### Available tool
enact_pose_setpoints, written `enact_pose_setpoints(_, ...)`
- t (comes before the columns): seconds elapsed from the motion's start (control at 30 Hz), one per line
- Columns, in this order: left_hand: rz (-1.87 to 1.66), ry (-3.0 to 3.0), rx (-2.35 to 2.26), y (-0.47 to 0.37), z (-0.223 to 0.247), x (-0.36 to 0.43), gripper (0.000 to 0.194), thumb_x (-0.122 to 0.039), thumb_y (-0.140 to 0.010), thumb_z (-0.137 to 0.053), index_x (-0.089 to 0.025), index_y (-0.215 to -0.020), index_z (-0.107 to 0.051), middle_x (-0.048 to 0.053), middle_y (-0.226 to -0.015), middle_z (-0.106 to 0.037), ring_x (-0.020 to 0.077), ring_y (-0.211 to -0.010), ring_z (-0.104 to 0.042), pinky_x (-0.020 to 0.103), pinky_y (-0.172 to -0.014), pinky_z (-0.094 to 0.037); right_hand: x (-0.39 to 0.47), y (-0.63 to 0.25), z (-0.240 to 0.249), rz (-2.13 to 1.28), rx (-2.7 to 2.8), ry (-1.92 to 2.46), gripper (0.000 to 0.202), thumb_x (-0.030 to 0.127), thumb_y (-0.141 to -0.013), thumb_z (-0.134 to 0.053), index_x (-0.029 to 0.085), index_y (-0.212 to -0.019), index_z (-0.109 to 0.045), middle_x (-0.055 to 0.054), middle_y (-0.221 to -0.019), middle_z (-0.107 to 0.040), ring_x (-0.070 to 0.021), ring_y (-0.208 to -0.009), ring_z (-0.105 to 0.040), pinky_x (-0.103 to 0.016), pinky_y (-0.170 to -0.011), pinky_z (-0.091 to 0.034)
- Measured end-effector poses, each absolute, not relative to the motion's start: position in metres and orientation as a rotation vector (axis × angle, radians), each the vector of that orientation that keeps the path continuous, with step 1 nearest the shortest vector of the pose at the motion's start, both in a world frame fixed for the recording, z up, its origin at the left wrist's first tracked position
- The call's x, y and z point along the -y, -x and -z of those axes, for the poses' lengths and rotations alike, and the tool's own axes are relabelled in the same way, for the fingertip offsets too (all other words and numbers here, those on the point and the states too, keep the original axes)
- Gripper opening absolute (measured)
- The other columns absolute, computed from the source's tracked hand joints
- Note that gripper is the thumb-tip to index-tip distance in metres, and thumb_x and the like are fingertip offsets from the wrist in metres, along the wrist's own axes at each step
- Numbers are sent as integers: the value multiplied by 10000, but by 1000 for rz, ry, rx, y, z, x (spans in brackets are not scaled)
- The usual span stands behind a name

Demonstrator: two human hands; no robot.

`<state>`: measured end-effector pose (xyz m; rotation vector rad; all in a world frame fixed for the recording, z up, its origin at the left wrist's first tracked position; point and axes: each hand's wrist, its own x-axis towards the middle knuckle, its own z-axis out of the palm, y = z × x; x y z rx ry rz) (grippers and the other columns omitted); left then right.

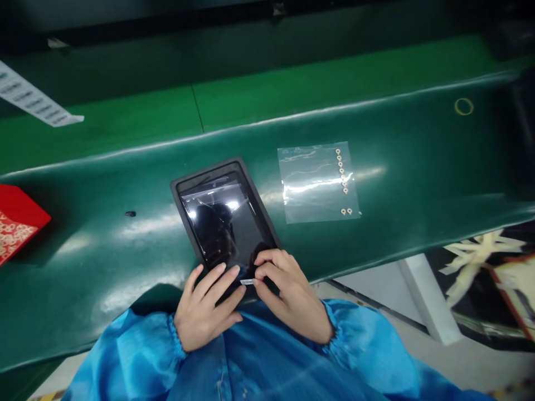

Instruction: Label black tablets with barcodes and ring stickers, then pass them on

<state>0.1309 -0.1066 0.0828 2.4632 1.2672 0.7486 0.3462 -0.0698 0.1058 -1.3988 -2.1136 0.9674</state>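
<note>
A black glossy screen panel point(221, 223) sits inside a dark grey rectangular frame point(184, 209), tilted on the green mat in front of me. Film with creases and reflections seems to cover the panel's upper part. My left hand point(207, 303) rests with fingers spread over the panel's lower left edge. At its lower right, my right hand point(288, 289) has thumb and fingertips pinched together at the end of a small white label point(247, 282). The label lies between my two thumbs, by the panel's near edge. The near edge of the frame is hidden under my hands.
Right of the frame lies a clear plastic sheet point(313, 184) bearing several small ring-shaped pieces point(341, 170). A red box point(20, 217) of pale rings stands at far left. A small black piece point(130, 214) and a yellow band point(463, 106) lie on the green mat point(418, 161).
</note>
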Motion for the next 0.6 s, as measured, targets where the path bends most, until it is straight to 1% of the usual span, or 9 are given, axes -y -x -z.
enact_pose_setpoints(0.13,-673,-2464,-1285,-137,-79,106,306,-360,-979,-531,-242,-1226,-668,102,-1343,-618,252,-1346,-476,460,-1228,-135,73,-343,-102,-853,2174,1422,116,132,-929,-487,186,-837,-532,-76,-985,-576,-201,-867,-525,-347,-736,-401)
enact_pose_setpoints(0.27,-643,-2407,-1292,-134,-78,107,287,-331,-956,-561,-247,-1204,-678,99,-1416,-559,275,-1394,-422,472,-1227,-136,56,-361,-106,-584,2407,1509,190,173,-951,-495,180,-765,-536,-74,-914,-592,-214,-812,-557,-364,-675,-338)
enact_pose_setpoints(0.33,-623,-2341,-1298,-126,-82,110,306,-323,-962,-553,-247,-1237,-662,100,-1496,-474,288,-1441,-354,474,-1226,-150,44,-375,-110,-401,2450,1590,190,199,-969,-491,174,-794,-562,-87,-907,-604,-231,-792,-567,-374,-654,-335)
enact_pose_setpoints(0.4,-607,-2182,-1365,-117,-89,115,386,-305,-968,-549,-246,-1347,-586,107,-1575,-351,299,-1480,-275,479,-1220,-198,35,-383,-114,-299,2405,1606,153,210,-988,-474,158,-906,-592,-104,-942,-633,-246,-802,-570,-381,-662,-372)
enact_pose_setpoints(0.47,-644,-1878,-1429,-110,-97,118,517,-282,-980,-528,-242,-1485,-427,123,-1614,-254,294,-1493,-245,458,-1196,-298,32,-382,-115,-359,2372,1523,162,211,-1003,-461,149,-1074,-593,-113,-1057,-667,-262,-921,-594,-393,-745,-434)
enact_pose_setpoints(0.5,-694,-1692,-1424,-107,-101,119,559,-278,-993,-500,-248,-1530,-346,126,-1618,-240,284,-1487,-259,430,-1172,-356,33,-377,-113,-405,2377,1470,204,213,-1008,-456,152,-1160,-578,-119,-1149,-665,-271,-1024,-596,-407,-817,-451)
enact_pose_setpoints(0.57,-814,-1350,-1345,-105,-107,120,571,-289,-1022,-435,-279,-1564,-258,112,-1613,-255,257,-1466,-303,364,-1121,-435,38,-365,-108,-440,2419,1412,318,222,-1015,-444,150,-1315,-522,-144,-1345,-590,-300,-1253,-522,-463,-971,-428)
enact_pose_setpoints(0.6,-862,-1221,-1300,-105,-108,120,556,-300,-1031,-414,-301,-1564,-256,100,-1608,-271,249,-1457,-320,344,-1104,-453,41,-359,-105,-434,2445,1409,377,230,-1017,-439,140,-1381,-479,-163,-1421,-528,-317,-1339,-458,-502,-1030,-397)
